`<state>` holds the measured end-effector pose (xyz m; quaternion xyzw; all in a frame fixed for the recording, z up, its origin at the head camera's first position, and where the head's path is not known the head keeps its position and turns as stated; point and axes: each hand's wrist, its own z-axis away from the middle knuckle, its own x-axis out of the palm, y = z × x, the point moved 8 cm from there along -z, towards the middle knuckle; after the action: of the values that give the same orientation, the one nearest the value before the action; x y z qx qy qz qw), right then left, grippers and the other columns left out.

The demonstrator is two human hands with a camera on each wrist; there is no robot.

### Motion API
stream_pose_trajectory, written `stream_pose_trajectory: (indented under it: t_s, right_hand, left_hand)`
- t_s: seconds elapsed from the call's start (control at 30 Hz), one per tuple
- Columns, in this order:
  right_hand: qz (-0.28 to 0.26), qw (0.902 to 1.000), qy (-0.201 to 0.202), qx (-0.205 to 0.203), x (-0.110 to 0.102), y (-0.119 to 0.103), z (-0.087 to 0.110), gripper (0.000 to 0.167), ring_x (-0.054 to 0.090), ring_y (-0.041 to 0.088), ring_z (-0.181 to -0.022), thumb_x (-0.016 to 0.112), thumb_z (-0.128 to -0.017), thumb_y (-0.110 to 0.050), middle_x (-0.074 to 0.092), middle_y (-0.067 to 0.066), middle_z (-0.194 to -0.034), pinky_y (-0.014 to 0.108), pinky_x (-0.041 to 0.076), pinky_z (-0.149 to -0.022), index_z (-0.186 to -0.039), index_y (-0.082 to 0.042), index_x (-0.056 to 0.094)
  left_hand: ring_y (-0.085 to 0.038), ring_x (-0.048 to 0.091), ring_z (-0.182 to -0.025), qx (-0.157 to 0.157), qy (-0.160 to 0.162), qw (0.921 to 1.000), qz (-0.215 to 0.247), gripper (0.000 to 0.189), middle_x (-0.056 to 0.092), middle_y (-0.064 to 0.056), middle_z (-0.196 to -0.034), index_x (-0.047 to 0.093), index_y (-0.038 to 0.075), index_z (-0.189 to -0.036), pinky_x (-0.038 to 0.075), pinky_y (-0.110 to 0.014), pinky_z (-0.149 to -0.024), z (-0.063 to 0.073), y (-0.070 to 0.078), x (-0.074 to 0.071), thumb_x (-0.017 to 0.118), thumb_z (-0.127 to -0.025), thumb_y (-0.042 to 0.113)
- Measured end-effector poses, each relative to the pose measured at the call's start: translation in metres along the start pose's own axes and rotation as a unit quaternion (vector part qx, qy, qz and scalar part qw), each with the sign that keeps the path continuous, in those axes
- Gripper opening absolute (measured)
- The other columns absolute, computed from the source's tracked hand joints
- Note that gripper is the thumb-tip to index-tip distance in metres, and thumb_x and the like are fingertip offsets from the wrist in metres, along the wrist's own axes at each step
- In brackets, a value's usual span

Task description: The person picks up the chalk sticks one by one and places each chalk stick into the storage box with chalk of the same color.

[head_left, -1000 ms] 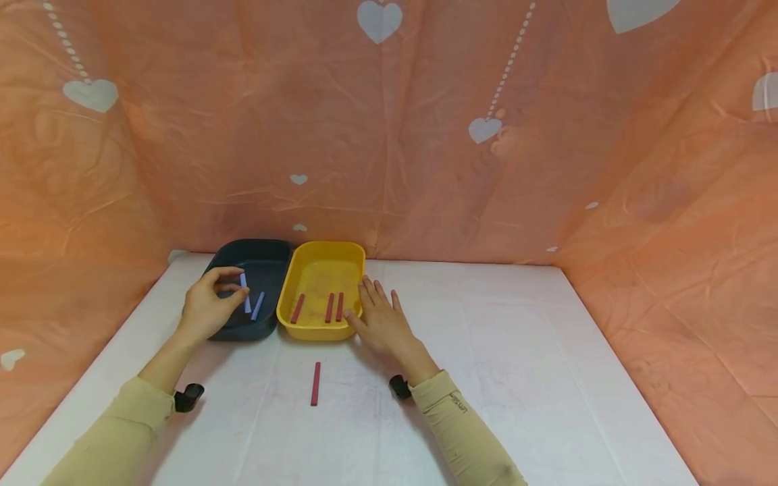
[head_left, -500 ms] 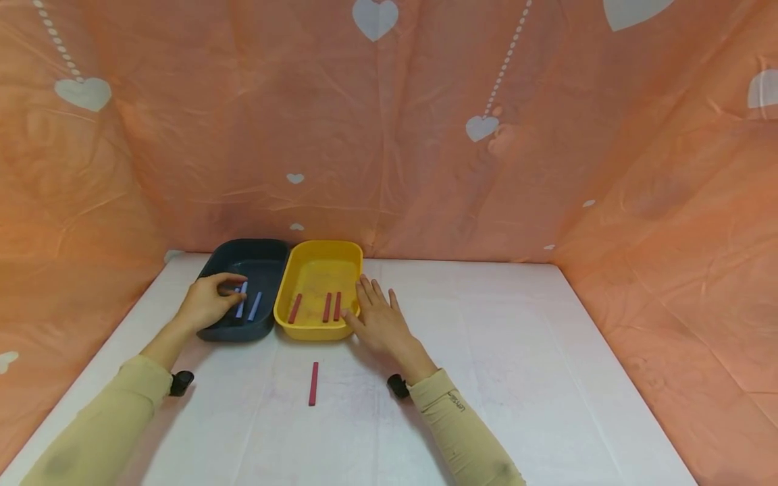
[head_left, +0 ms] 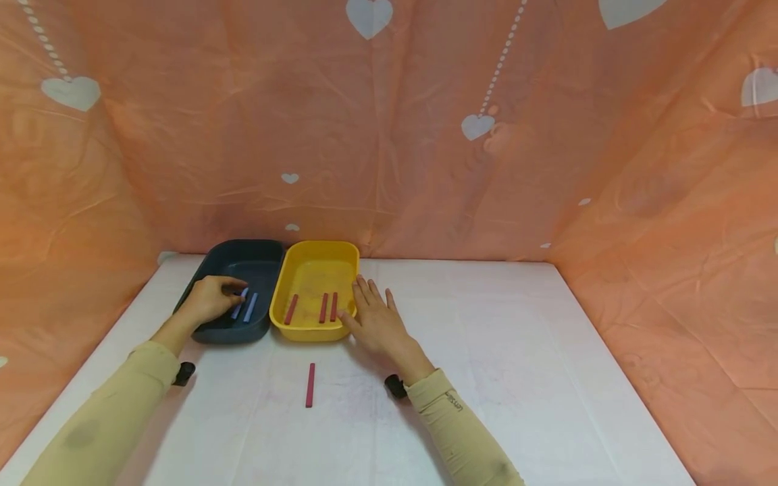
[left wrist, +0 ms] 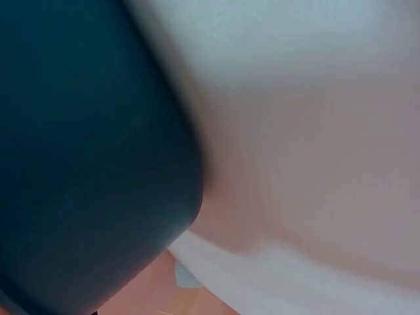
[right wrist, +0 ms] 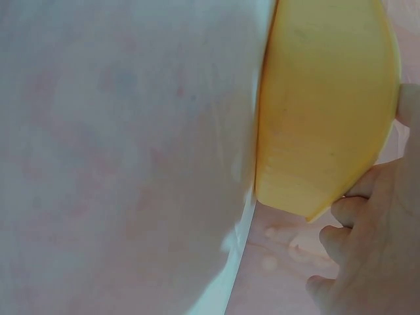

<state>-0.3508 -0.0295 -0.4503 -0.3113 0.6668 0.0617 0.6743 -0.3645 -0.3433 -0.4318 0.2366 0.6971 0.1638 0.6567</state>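
Note:
My left hand [head_left: 209, 298] reaches into the dark tray [head_left: 255, 253], thumb and fingertips pinching a slim blue chalk-like stick [head_left: 239, 307] low over the tray's near end. Close to its right lies another blue stick [head_left: 250, 308]. In the left wrist view only the outer wall of the dark tray [left wrist: 98, 157] shows; the hand is out of sight there. My right hand [head_left: 383, 327] rests with spread, straight fingers on the right rim of the yellow tray [head_left: 322, 250]. The right wrist view shows those fingers [right wrist: 351, 210] along the tray's rim.
Three red sticks [head_left: 323, 308] lie inside the yellow tray, at its near end. A single red stick [head_left: 310, 385] lies on the white tabletop [head_left: 486, 371] in front of the trays. Orange cloth [head_left: 389, 155] with hearts encloses the back and sides.
My left hand has lowered the blue stick into the dark tray and shifted slightly left, tilting the stick the other way. The right hand keeps its place on the yellow tray.

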Motion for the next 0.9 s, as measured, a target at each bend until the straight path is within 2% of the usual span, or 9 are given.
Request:
stream_pose_trajectory:
  t_s: [0.4,0.57,0.9]
  right_hand:
    - [0.007,1.0,0.005,0.001,-0.0015,-0.0019,0.0005,0.078,0.012,0.027,-0.16,0.034,-0.109,-0.058,0.011,0.007,-0.174,0.057,0.009,-0.127,-0.166,-0.007,0.02]
    - [0.01,0.9999,0.007,0.001,-0.0019,-0.0016,0.0006,0.077,0.013,0.027,-0.16,0.033,-0.109,-0.058,0.011,0.007,-0.174,0.057,0.009,-0.126,-0.166,-0.007,0.02]
    - [0.011,0.9999,0.007,-0.001,-0.0013,-0.0013,0.0001,0.077,0.013,0.027,-0.16,0.033,-0.109,-0.058,0.012,0.007,-0.174,0.057,0.01,-0.126,-0.166,-0.007,0.02]
  left_hand:
    - [-0.044,0.064,-0.108,-0.037,-0.025,0.9988,-0.02,0.036,0.07,-0.031,-0.118,0.067,-0.011,-0.125,0.051,-0.058,-0.093,-0.0025,-0.0041,0.0068,0.068,-0.094,0.008]
    - [-0.046,0.063,-0.109,-0.038,-0.032,0.9984,-0.025,0.035,0.07,-0.032,-0.117,0.068,-0.012,-0.123,0.051,-0.059,-0.094,-0.0031,-0.0037,0.0082,0.069,-0.094,0.007]
    - [-0.045,0.065,-0.106,-0.028,-0.027,0.999,-0.024,0.035,0.07,-0.032,-0.114,0.067,-0.013,-0.122,0.052,-0.059,-0.092,-0.004,-0.0055,0.0101,0.068,-0.093,0.008]
